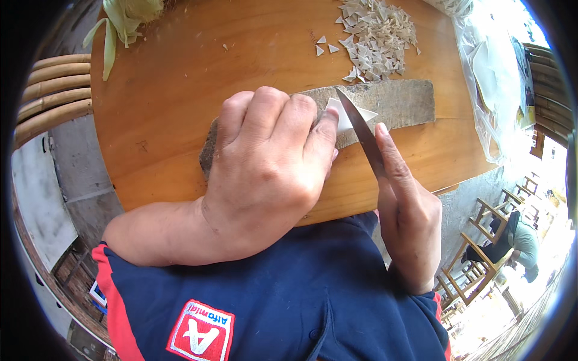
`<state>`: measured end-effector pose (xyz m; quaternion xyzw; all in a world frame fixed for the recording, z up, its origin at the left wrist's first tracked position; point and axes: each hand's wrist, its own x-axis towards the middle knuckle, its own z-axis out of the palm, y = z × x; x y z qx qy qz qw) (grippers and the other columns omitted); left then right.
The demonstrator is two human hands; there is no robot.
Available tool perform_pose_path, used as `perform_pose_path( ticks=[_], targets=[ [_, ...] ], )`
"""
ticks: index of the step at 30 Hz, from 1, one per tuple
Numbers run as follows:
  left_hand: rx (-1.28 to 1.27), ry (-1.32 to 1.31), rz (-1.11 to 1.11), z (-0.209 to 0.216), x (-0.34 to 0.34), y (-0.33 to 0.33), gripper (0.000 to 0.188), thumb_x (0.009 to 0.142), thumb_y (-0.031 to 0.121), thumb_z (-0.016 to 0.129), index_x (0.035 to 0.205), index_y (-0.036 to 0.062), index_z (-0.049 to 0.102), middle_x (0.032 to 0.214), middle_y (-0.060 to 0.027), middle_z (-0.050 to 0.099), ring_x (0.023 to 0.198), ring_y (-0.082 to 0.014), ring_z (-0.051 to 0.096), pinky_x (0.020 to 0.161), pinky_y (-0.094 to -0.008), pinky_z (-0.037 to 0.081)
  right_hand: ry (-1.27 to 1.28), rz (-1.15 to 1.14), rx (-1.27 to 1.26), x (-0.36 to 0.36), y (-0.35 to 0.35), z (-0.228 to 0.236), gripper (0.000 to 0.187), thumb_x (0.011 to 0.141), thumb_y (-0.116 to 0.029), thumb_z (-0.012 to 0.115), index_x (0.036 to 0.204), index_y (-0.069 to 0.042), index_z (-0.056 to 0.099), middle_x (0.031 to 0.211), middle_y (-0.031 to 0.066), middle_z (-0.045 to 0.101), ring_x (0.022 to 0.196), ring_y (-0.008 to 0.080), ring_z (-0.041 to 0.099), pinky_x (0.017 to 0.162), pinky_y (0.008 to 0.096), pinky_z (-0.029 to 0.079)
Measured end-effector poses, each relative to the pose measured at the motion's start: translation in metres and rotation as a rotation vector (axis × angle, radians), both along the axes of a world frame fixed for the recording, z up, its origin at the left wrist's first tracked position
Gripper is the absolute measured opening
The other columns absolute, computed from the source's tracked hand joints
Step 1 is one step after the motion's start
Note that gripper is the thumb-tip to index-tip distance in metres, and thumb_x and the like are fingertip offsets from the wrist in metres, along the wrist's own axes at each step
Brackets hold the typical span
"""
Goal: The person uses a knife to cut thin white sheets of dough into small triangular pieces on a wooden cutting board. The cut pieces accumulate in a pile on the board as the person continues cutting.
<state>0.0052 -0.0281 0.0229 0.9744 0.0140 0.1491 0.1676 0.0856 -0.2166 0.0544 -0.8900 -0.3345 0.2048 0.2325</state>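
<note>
My right hand (409, 216) grips a knife (364, 132), its index finger stretched along the back of the blade. The blade lies across a white flat piece (343, 117) with a pointed end, on a worn wooden board (403, 102). From the left, my left hand (271, 144) presses that white piece to the board with its fingers bent and together; its palm side is hidden. Beyond the board is a pile of small off-white triangular pieces (379, 42), with several loose ones beside it.
The board rests on a varnished wooden table (180, 78). Pale husk-like leaves (129, 18) lie at the far left, a clear plastic bag (484, 78) at the right edge. Bamboo rails (57, 90) stand left of the table. Off to the right, a person (521, 240) is near wooden frames (472, 271).
</note>
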Motion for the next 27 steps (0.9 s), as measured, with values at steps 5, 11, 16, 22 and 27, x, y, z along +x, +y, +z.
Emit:
perform_pose_path(
  ticks=[5,11,16,22,27],
  targets=[
    [-0.001,-0.010,-0.001,-0.007,0.002,-0.003,0.039,0.073,0.015,0.080,0.111,0.0046,0.076,0.095,-0.0041,0.060,0.092,-0.0243,0.054,0.084,-0.0405,0.040,-0.028,0.016,0.011,0.000,0.001,-0.003,0.061,0.089,0.014,0.051,0.146,-0.007,0.058,0.110,0.0219,0.073,0.074,0.0255,0.070,0.074,0.0338,0.055],
    [-0.001,-0.046,0.007,-0.007,0.003,-0.001,0.038,0.073,0.014,0.080,0.110,0.0042,0.075,0.095,-0.0042,0.059,0.092,-0.0243,0.054,0.084,-0.0403,0.040,-0.105,0.078,0.078,0.002,-0.001,-0.013,0.077,0.080,0.016,0.058,0.152,-0.011,0.052,0.069,0.0122,0.058,0.058,0.0244,0.060,0.059,0.0412,0.051],
    [-0.002,-0.046,0.006,-0.008,0.002,-0.001,0.038,0.073,0.014,0.080,0.109,0.0039,0.075,0.094,-0.0047,0.059,0.091,-0.0243,0.053,0.084,-0.0400,0.041,-0.167,0.092,0.030,-0.003,0.000,-0.013,0.079,0.078,0.015,0.059,0.152,-0.012,0.052,0.068,0.0102,0.056,0.056,0.0233,0.058,0.058,0.0409,0.051],
    [0.011,-0.029,0.015,-0.005,0.000,-0.003,0.039,0.071,0.014,0.081,0.108,0.0023,0.075,0.095,-0.0052,0.060,0.092,-0.0246,0.054,0.084,-0.0404,0.041,-0.229,0.130,-0.042,-0.006,0.001,-0.012,0.080,0.078,0.013,0.060,0.153,-0.013,0.050,0.068,0.0079,0.052,0.054,0.0222,0.056,0.056,0.0395,0.052],
    [0.047,-0.001,0.005,-0.005,-0.003,-0.003,0.041,0.070,0.015,0.081,0.108,0.0009,0.074,0.097,-0.0056,0.062,0.094,-0.0253,0.055,0.085,-0.0413,0.041,-0.295,0.170,-0.108,-0.012,0.003,-0.013,0.084,0.076,0.011,0.060,0.155,-0.013,0.048,0.066,0.0066,0.046,0.052,0.0217,0.053,0.053,0.0395,0.051]
  ],
)
